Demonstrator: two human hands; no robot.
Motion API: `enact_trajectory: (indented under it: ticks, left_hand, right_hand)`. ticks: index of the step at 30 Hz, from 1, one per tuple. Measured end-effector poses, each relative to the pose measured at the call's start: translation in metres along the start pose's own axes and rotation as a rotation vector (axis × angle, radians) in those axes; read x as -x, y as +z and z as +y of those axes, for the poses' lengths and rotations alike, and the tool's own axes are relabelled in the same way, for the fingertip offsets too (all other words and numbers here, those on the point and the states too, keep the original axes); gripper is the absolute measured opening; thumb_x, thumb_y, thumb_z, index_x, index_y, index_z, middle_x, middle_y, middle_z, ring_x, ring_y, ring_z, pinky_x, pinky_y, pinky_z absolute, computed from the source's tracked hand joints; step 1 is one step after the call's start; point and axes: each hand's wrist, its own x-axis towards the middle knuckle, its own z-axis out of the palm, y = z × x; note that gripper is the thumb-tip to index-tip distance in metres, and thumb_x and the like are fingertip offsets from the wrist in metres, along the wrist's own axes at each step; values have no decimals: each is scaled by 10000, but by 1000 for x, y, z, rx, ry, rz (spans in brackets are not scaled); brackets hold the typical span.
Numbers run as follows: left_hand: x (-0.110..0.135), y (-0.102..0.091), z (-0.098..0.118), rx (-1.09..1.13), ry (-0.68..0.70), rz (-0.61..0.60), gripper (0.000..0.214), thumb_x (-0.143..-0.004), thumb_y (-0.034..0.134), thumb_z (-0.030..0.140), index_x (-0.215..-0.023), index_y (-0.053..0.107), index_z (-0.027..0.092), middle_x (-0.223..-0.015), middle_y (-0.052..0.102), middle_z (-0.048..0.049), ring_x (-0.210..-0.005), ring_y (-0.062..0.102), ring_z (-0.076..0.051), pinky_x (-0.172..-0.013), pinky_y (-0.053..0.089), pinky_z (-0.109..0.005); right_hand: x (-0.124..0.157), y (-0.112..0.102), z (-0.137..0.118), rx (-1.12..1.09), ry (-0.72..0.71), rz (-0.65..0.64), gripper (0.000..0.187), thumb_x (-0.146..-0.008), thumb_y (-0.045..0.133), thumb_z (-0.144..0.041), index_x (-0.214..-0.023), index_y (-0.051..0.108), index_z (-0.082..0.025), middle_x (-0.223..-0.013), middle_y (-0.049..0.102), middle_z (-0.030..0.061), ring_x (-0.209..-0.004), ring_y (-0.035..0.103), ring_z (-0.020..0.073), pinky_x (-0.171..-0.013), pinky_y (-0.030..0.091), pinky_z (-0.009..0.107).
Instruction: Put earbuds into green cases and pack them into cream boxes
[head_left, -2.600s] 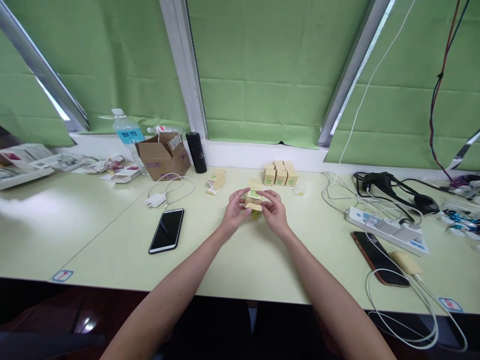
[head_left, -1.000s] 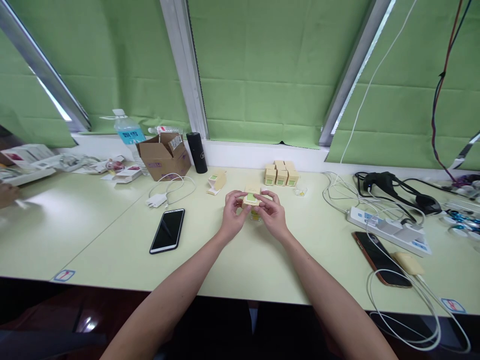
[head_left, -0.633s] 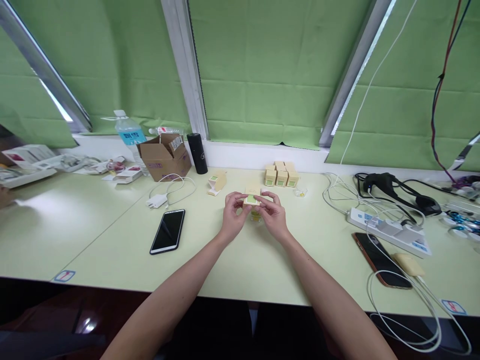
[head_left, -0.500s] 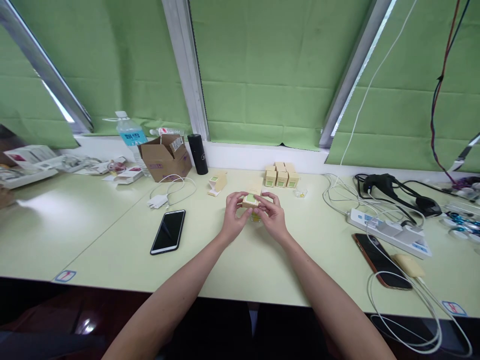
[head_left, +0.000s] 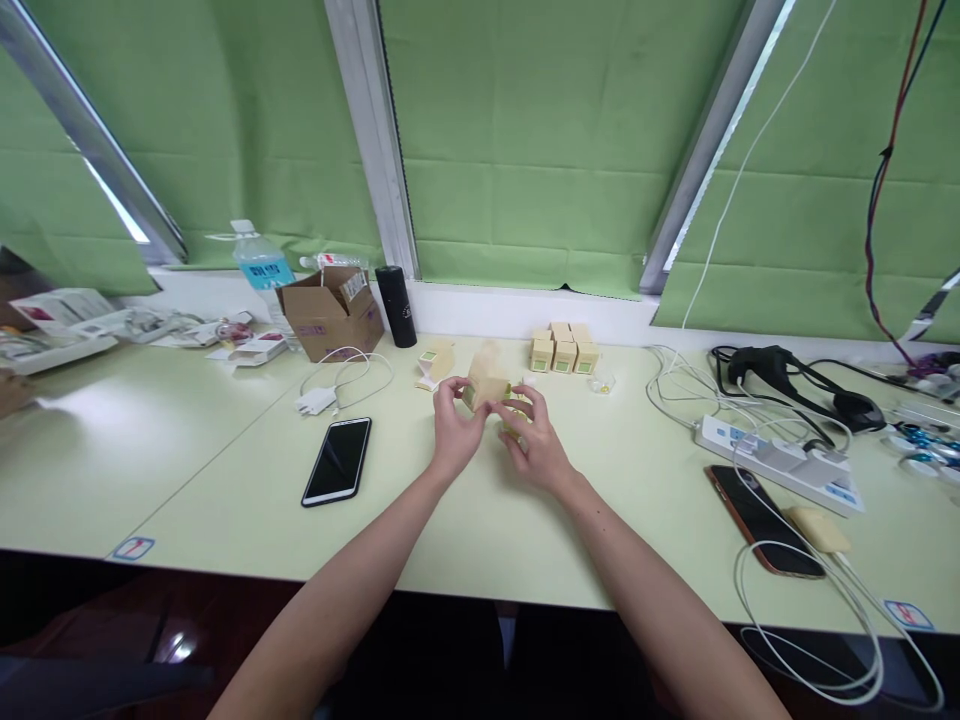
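Note:
A small kraft-paper box with a green label is above the table's middle, tilted, its open flap up and smeared by motion. My left hand grips the box at its left side, thumb low and fingers along the edge. My right hand is close on the right, its fingers curled around a small yellowish, partly clear thing, which they mostly cover. Another kraft box lies opened behind my left hand. A small clear item rests beyond my right hand.
Several closed kraft boxes stand grouped at the back. On the left are a phone, a white charger, a cardboard carton and a black bottle. A power strip, cables and another phone occupy the right.
The kraft box has turned in my hands, its green label facing sideways and its flap raised. My left hand has shifted slightly left; my right hand has moved off the box's right side.

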Motion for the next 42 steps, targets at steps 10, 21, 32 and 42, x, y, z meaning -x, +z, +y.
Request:
enact_trajectory:
  ticks: [10,21,32,42]
  left_hand:
    - [-35,-20,-40,182,-300,-245,681,-636,851,313,-1212,494,251,-1062,697,-79,-964,653,-252,-823,511,-405]
    - [-34,-32,-30,188,-484,-610,663,-721,737,279,-1317,446,246,-1103,717,-93,-1059,680,-285,-937,501,-459]
    - [-6,-6,-18,-470,-64,-188,856,-634,855,437,-1297,365,204,-1231,531,-130,-1207,546,-360,-1040,421,-552]
    - [0,-2,-34,-560,100,-230,551,-882,613,229,-1317,280,172,-1126,582,-140,-1029,659,-323,-903,499,-500]
  right_hand:
    - [0,-4,28,213,399,19,499,-761,786,-259,-1239,645,-278,-1176,705,103,-1166,573,333,-954,518,518]
    - [-8,-17,20,392,603,-13,307,-824,686,-287,-1129,703,-261,-1128,737,76,-1052,635,279,-819,475,370]
    - [-13,-24,28,13,609,458,462,-773,722,-496,-1118,726,-188,-1013,734,72,-833,608,220,-719,509,352]
    - [-16,-21,17,-146,569,512,507,-756,759,-502,-1143,733,-176,-1023,722,77,-841,593,194,-640,549,303]
